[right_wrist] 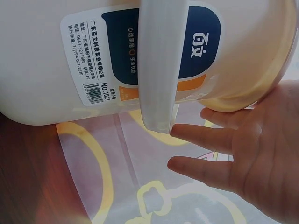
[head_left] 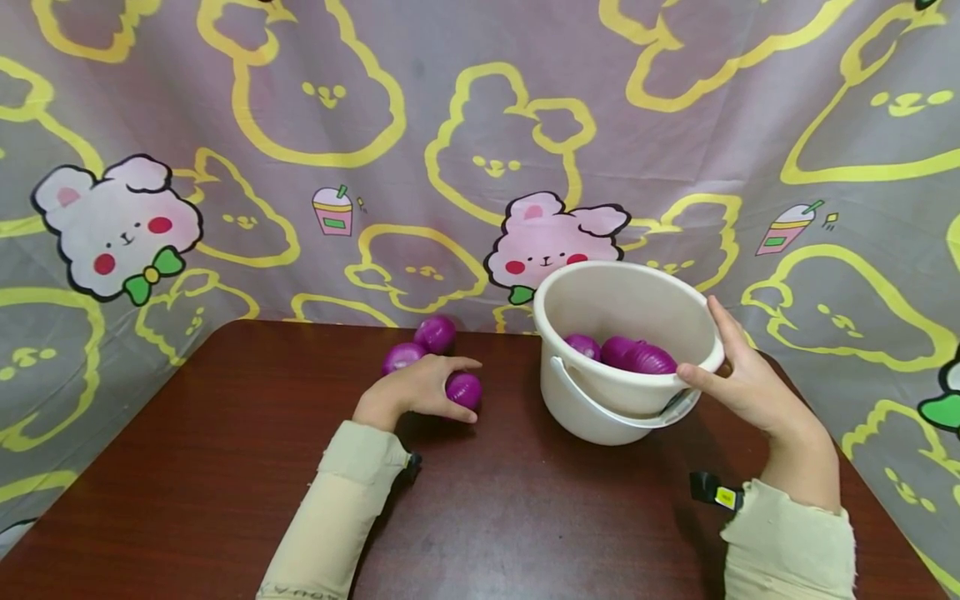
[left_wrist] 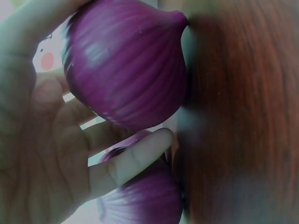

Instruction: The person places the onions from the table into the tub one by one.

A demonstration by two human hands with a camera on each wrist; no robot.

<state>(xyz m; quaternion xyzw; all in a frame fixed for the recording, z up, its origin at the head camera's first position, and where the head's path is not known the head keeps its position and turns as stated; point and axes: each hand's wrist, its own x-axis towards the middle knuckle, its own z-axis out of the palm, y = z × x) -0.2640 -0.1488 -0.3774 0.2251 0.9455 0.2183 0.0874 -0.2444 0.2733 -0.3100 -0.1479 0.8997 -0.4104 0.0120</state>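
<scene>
My left hand [head_left: 420, 385] spreads around a purple onion [head_left: 465, 390] on the table, thumb on the near side and index finger on the far side. Seen from the left wrist, this onion [left_wrist: 128, 65] is up against the tabletop, and some fingers pass partly behind it. Two more onions lie just beyond the hand: one [head_left: 403, 356] partly covered by it, another [head_left: 437, 333] farther back. On the right stands a white bucket [head_left: 588, 408] with several purple onions [head_left: 648, 359] inside. My right hand [head_left: 757, 387] touches its right rim with thumb and index finger; the other fingers stretch straight outside.
The bucket's handle [right_wrist: 161, 65] hangs down its side across a printed label [right_wrist: 84, 60]. A cartoon-patterned cloth [head_left: 420, 192] rises behind the brown table [head_left: 187, 467], right at its back edge.
</scene>
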